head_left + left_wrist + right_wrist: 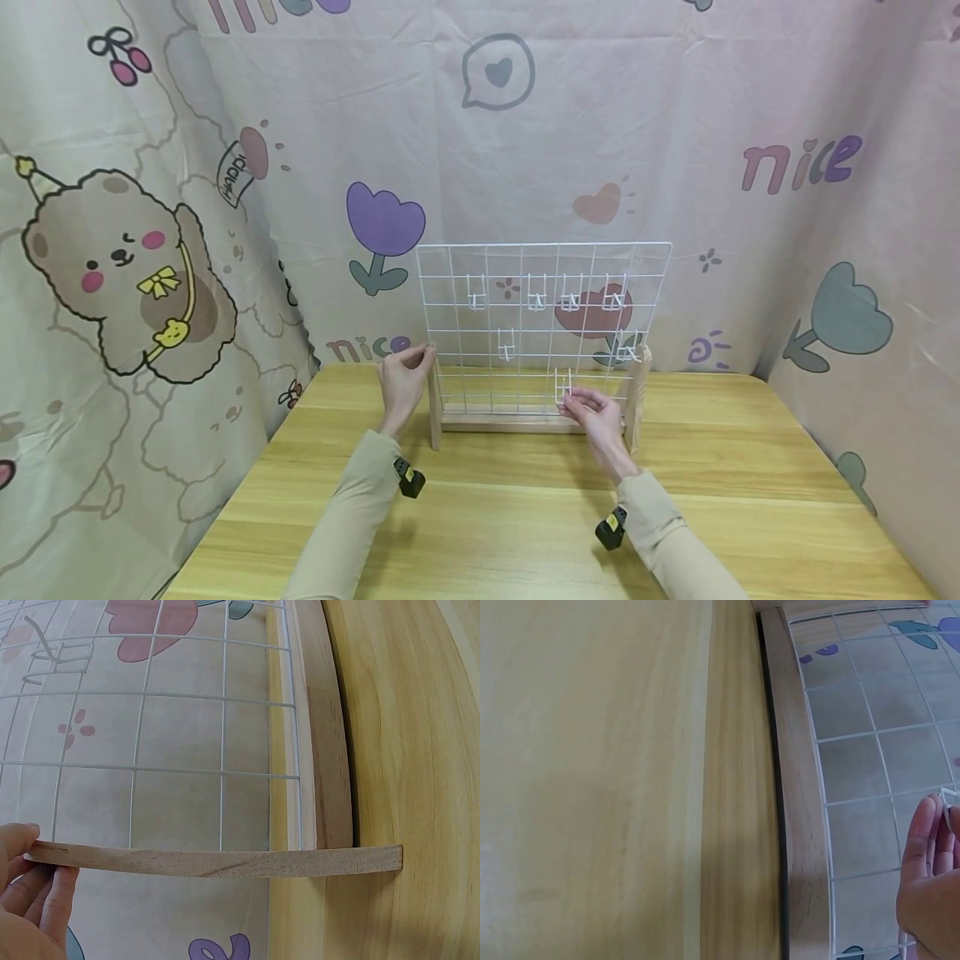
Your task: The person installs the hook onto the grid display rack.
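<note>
A white wire grid panel point(525, 331) stands upright in a wooden stand point(517, 423) on the table. My left hand point(405, 379) pinches the top of the stand's left upright point(187, 862) between thumb and fingers. My right hand point(596, 417) pinches a white wire hook point(563, 385) low on the grid, right of its middle. In the right wrist view, the right hand point(930, 881) is at the edge, close over the grid, with only a bit of the hook showing. Other white hooks point(537, 300) hang in an upper row, with another point(507, 346) lower down.
The wooden table point(487, 517) stretches in front of the stand and to both sides. A printed curtain point(480, 167) hangs close behind the grid and along the sides. The stand's right upright point(636, 400) rises beside my right hand.
</note>
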The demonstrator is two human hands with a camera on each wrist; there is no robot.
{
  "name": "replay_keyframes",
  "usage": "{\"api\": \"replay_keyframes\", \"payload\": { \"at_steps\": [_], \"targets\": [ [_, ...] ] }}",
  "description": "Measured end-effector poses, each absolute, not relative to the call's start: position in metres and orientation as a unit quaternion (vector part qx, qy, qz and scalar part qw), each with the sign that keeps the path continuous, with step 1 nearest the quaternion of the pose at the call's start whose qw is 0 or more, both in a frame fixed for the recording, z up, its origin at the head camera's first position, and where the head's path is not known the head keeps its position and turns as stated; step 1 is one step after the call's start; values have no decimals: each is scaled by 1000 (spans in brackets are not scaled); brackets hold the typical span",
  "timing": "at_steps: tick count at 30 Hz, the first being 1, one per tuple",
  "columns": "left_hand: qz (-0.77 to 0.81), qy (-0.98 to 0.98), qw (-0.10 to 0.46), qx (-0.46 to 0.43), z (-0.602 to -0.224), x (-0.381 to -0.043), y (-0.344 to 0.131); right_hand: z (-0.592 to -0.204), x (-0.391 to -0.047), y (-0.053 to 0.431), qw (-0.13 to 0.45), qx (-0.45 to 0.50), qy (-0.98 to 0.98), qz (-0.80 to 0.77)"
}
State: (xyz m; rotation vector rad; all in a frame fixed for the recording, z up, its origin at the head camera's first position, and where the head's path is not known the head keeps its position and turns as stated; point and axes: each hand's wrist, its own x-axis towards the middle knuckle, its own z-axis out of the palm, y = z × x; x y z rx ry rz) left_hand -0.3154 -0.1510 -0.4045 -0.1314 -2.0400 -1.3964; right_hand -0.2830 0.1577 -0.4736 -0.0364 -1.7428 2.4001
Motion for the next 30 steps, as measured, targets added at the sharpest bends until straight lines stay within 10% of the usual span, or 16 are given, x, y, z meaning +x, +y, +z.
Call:
{"api": "replay_keyframes", "payload": {
  "at_steps": [30],
  "targets": [
    [-531, -782, 325, -46, -404, -315, -150, -478, -281, 161, 77, -27, -599, 797]
  ]
}}
